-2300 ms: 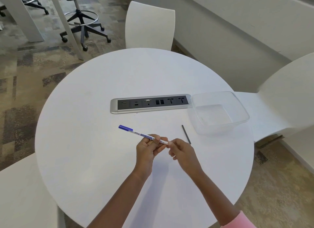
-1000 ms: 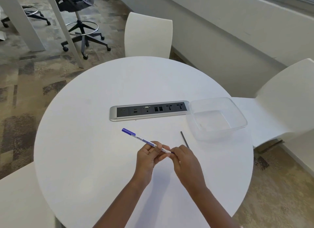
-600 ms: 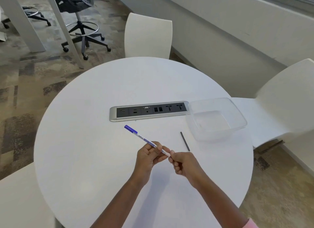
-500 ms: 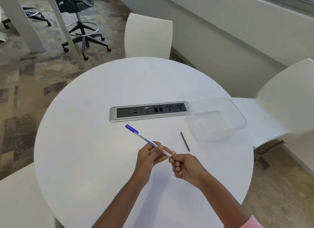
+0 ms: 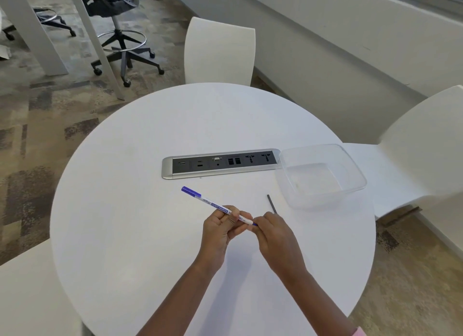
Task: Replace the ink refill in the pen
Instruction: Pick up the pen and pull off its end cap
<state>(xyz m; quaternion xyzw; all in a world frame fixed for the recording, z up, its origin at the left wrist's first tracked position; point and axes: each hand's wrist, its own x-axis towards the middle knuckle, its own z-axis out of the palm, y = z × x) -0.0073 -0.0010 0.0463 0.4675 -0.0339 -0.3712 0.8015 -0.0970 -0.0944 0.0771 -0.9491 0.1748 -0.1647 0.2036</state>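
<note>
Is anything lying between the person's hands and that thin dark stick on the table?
Nothing visible does. The dark stick lies on bare table just beyond the right hand, with the clear tub off to its side. Both hands are busy on the pen.

The pen is showing a white barrel with a blue end and a blue label band bearing white lettering, and the thin stick lying on the table is looking dark grey. The round table and the chairs around it are showing plain white, while the socket strip is wearing a silver frame around a black face. The tub is appearing clear, and the carpet is running in mottled patches of beige, grey and brown.
</note>
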